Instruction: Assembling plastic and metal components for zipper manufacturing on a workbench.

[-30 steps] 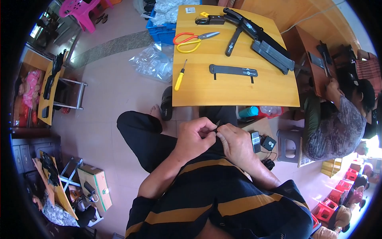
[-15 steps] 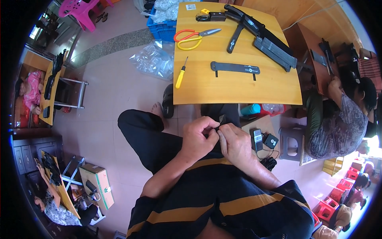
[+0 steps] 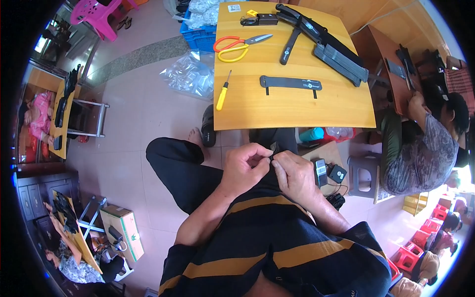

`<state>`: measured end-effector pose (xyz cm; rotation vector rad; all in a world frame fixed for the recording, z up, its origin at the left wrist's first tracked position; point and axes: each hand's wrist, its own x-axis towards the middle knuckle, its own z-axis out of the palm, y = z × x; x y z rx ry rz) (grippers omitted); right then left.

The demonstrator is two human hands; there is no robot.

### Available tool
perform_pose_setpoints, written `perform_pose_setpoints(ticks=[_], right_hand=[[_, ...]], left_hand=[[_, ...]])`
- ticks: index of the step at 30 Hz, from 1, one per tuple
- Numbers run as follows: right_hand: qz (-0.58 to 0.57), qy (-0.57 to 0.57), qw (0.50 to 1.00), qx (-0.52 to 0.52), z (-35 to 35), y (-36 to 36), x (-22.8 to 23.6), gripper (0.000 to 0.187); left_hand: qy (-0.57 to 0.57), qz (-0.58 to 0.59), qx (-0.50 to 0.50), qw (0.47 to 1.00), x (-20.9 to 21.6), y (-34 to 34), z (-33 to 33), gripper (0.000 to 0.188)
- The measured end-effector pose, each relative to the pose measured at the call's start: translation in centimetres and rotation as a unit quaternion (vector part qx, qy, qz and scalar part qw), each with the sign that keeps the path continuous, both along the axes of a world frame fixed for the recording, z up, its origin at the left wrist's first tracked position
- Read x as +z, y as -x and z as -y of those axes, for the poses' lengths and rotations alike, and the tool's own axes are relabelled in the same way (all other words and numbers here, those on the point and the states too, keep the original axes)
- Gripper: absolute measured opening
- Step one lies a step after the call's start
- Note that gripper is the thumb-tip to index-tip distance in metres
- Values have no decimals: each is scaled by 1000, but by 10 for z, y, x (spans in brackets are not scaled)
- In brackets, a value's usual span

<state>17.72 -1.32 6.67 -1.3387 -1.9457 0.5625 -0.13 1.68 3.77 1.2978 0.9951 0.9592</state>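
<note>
Above my lap, just off the near edge of the wooden table (image 3: 292, 113), my left hand (image 3: 243, 171) and my right hand (image 3: 295, 173) meet fingertip to fingertip. Both pinch a small dark piece (image 3: 275, 147), mostly hidden by the fingers; its kind cannot be made out. Beyond them, a flat dark-grey strap (image 3: 291, 83) lies crosswise with two short black tabs under it. To its left rests a yellow-handled screwdriver (image 3: 222, 97), and farther back lie scissors (image 3: 231, 47) with one red and one yellow handle.
Stacked dark straps (image 3: 339, 64) and a black case (image 3: 267, 19) occupy the table's far side. A clear plastic bag (image 3: 190, 74) and a blue crate (image 3: 200, 37) stand left of it. Under the right side is a small stand with black devices (image 3: 338, 173). Co-workers (image 3: 423, 153) sit at both sides.
My hands stay pinched together near the same spot, with only a small shift of the fingers. The table has slid slightly left and up in the picture. Its objects lie unchanged.
</note>
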Motion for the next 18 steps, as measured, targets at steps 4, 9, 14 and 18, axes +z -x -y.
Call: perform_pose_setpoints(ticks=[4, 9, 14, 18], right_hand=[[-7, -2, 1000, -3, 1, -2, -2, 4], [-22, -6, 1000, -7, 2, -6, -6, 3], [-49, -7, 999, -17, 0, -7, 0, 8], [-42, -5, 999, -11, -1, -8, -2, 7]], left_hand=[[-25, -7, 22, 999, 0, -5, 1, 13], [-36, -8, 19, 999, 0, -6, 1, 13], [-10, 28, -10, 1000, 5, -2, -2, 12], [-28, -1, -6, 1000, 6, -6, -1, 15]])
